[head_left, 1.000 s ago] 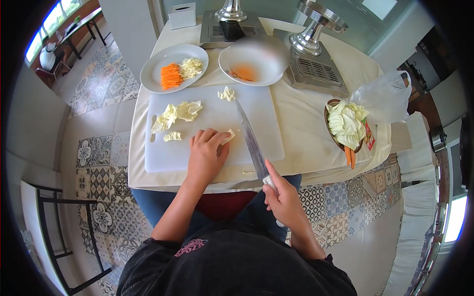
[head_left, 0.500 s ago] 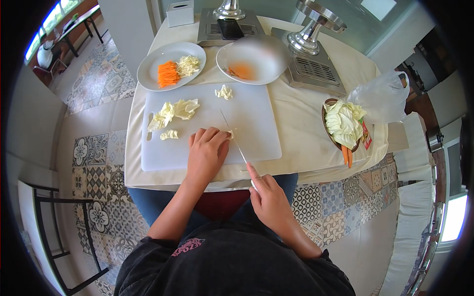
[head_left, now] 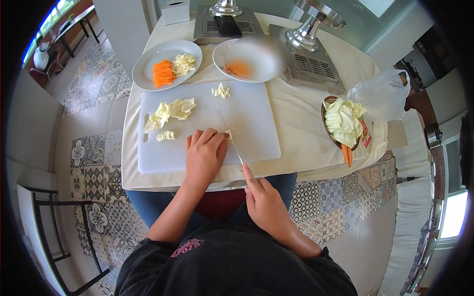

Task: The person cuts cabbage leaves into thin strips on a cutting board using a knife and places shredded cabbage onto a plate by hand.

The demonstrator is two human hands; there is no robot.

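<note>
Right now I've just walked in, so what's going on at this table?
Someone is working on cabbage at a white cutting board. The left hand steadies a small piece of cabbage, and the right hand grips a knife with its blade right beside that piece. More cabbage leaves lie on the board's left, and a small cabbage pile near its far edge. Beyond, a plate holds carrot strips and pale shreds.

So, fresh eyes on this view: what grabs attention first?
Likely the bright orange shreds on the white plate, beyond the left half of the cutting board. Then the knife in the right hand, its blade beside the left hand. At right, pale leafy cabbage in a brown-rimmed container.
</note>
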